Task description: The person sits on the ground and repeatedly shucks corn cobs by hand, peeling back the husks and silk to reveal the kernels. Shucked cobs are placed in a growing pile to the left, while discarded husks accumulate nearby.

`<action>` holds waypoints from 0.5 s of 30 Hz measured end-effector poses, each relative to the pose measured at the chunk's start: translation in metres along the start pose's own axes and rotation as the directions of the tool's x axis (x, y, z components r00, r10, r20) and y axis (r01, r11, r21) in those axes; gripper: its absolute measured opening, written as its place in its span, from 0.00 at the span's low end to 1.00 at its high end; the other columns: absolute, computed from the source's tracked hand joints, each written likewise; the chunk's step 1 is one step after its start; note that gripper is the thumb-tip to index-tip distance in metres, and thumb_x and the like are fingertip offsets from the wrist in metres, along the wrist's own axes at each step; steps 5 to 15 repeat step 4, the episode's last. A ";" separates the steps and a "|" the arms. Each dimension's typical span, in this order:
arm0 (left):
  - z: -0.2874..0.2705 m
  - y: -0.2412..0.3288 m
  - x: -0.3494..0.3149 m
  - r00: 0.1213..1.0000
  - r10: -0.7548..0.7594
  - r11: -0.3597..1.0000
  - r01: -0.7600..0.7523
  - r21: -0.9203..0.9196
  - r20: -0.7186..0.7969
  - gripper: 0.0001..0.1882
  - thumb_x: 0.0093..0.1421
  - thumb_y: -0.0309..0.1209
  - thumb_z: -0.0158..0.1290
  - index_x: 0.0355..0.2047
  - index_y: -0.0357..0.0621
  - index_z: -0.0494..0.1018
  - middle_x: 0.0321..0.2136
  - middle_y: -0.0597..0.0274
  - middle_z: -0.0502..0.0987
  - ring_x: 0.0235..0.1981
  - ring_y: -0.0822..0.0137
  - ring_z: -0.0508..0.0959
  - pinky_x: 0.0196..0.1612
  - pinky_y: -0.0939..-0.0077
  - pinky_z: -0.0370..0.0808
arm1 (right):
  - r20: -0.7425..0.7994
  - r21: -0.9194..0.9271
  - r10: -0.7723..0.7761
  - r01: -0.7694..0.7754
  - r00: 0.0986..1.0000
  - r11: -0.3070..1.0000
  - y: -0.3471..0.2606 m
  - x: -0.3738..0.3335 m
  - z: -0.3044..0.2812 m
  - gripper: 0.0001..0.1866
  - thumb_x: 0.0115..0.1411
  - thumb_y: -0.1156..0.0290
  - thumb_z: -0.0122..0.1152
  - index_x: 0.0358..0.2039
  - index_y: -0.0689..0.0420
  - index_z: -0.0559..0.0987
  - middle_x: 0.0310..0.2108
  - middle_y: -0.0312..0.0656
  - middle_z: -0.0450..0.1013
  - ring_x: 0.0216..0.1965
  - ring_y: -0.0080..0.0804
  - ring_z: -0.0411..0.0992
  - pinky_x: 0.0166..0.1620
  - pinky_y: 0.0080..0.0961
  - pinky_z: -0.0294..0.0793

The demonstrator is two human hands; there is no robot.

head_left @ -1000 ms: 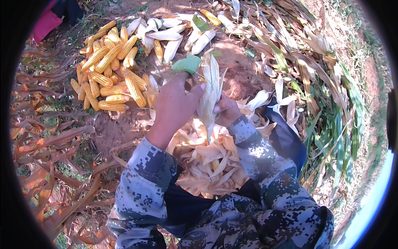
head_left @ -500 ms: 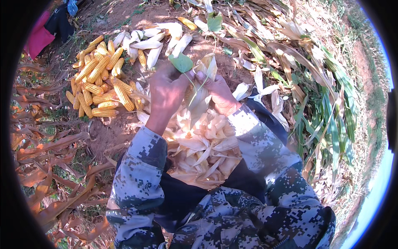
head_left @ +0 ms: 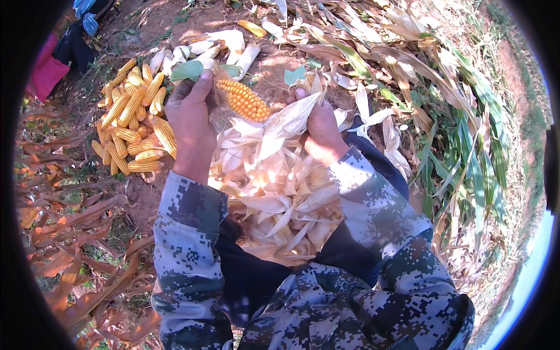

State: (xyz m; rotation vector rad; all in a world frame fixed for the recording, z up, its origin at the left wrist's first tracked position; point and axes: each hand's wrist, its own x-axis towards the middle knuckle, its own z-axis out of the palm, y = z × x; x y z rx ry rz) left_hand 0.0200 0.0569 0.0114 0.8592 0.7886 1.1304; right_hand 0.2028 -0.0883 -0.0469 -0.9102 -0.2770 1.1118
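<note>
A yellow corn cob (head_left: 244, 100) slants between my hands, its kernels bare. My left hand (head_left: 191, 119) is closed at the cob's upper left end, where blurred brownish strands show; the exact grip is partly hidden. A green leaf (head_left: 186, 71) sticks out past its fingertips. My right hand (head_left: 322, 127) is closed on a pale corn husk (head_left: 290, 123), which hangs to the left, beside the cob's lower end. Below both hands, a heap of loose husks (head_left: 280, 204) fills the space between my legs.
Bare cobs lie piled (head_left: 131, 122) on the soil at the left. Several ears in pale husks (head_left: 219, 49) lie beyond my hands, near a single bare cob (head_left: 252, 28). Dry and green stalks (head_left: 449, 116) cover the right side. A pink item (head_left: 46, 67) sits far left.
My hands have moved apart, the left one leftward with a green leaf. The cob has come out of its husk into sight; the husk stays in my right hand.
</note>
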 end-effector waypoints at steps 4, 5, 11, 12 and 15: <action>-0.001 -0.011 0.004 1.000 -0.012 0.998 0.013 -0.065 0.010 0.10 0.68 0.25 0.61 0.49 0.39 0.79 0.41 0.64 0.83 0.39 0.71 0.83 0.44 0.77 0.81 | 0.059 -0.162 -0.019 0.028 0.998 0.986 0.009 -0.020 0.021 0.16 0.70 0.62 0.67 0.54 0.54 0.78 0.42 0.31 0.80 0.39 0.19 0.79 0.42 0.22 0.80; -0.001 -0.011 0.004 1.000 -0.012 0.998 0.013 -0.065 0.010 0.10 0.68 0.25 0.61 0.49 0.39 0.79 0.41 0.64 0.83 0.39 0.71 0.83 0.44 0.77 0.81 | 0.059 -0.162 -0.019 0.028 0.998 0.986 0.009 -0.020 0.021 0.16 0.70 0.62 0.67 0.54 0.54 0.78 0.42 0.31 0.80 0.39 0.19 0.79 0.42 0.22 0.80; -0.001 -0.011 0.004 1.000 -0.012 0.998 0.013 -0.065 0.010 0.10 0.68 0.25 0.61 0.49 0.39 0.79 0.41 0.64 0.83 0.39 0.71 0.83 0.44 0.77 0.81 | 0.059 -0.162 -0.019 0.028 0.998 0.986 0.009 -0.020 0.021 0.16 0.70 0.62 0.67 0.54 0.54 0.78 0.42 0.31 0.80 0.39 0.19 0.79 0.42 0.22 0.80; -0.001 -0.011 0.004 1.000 -0.012 0.998 0.013 -0.065 0.010 0.10 0.68 0.25 0.61 0.49 0.39 0.79 0.41 0.64 0.83 0.39 0.71 0.83 0.44 0.77 0.81 | 0.059 -0.162 -0.019 0.028 0.998 0.986 0.009 -0.020 0.021 0.16 0.70 0.62 0.67 0.54 0.54 0.78 0.42 0.31 0.80 0.39 0.19 0.79 0.42 0.22 0.80; -0.001 -0.011 0.004 1.000 -0.012 0.998 0.013 -0.065 0.010 0.10 0.68 0.25 0.61 0.49 0.39 0.79 0.41 0.64 0.83 0.39 0.71 0.83 0.44 0.77 0.81 | 0.059 -0.162 -0.019 0.028 0.998 0.986 0.009 -0.020 0.021 0.16 0.70 0.62 0.67 0.54 0.54 0.78 0.42 0.31 0.80 0.39 0.19 0.79 0.42 0.22 0.80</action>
